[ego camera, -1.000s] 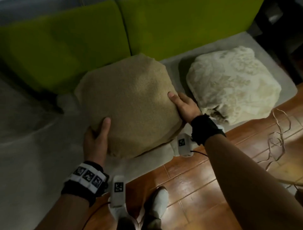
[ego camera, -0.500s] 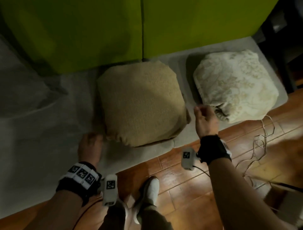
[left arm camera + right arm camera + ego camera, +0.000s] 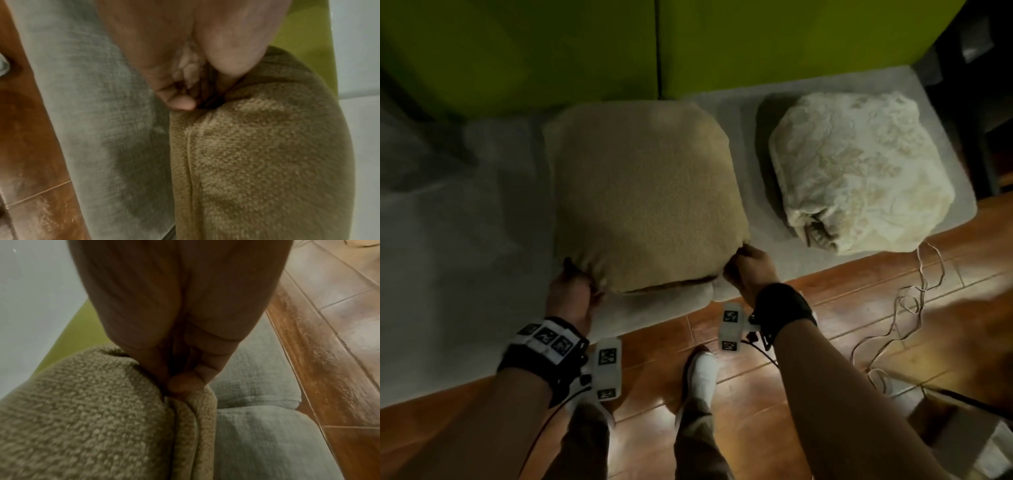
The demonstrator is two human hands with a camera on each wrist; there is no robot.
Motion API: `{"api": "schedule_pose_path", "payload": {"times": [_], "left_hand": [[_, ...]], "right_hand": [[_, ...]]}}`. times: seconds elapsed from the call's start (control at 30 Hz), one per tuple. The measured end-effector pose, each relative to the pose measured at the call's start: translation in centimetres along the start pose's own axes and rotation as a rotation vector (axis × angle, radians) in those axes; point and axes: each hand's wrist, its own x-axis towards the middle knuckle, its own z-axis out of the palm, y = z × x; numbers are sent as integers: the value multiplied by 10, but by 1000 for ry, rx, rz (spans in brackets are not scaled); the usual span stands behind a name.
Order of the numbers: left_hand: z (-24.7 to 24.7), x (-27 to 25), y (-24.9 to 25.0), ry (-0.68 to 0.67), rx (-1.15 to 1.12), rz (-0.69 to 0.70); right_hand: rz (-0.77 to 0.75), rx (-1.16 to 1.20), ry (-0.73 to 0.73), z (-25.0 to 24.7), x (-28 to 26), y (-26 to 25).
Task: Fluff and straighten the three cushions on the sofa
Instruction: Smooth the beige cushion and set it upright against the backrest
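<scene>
A tan boucle cushion lies flat on the grey sofa seat in the head view. My left hand pinches its near left corner, and the left wrist view shows those fingers curled into the tan fabric. My right hand grips the near right corner; the right wrist view has its fingers closed on the tan cushion's seam. A cream patterned cushion lies to the right on the seat. A third cushion is not in view.
Green back cushions stand behind the seat. Wooden floor runs along the sofa's front edge, with a loose thin cord trailing at the right. My feet stand close to the sofa. A box corner sits at the lower right.
Both hands left the tan cushion's sides, dropped away from it, and now grip its two near corners. The cushion lies flatter and squarer on the seat.
</scene>
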Motion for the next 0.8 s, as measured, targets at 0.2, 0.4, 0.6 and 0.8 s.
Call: {"api": "schedule_pose_path", "payload": {"times": [0.2,0.4,0.6,0.8], "left_hand": [[3,-1,-3,-48,-85,-4],[4,-14,15,-93,-140,-61],[-5,-14,25,2,-91,-112],[-8,-18,10,-74,-18,-141]], "right_hand": [[148,136,-22,-16,18,-8],[113,-49,21,-24,31,-22],[-399,-1086,-121,-78,24,-30],[-235,-1287,-114,-111,24,-20]]}}
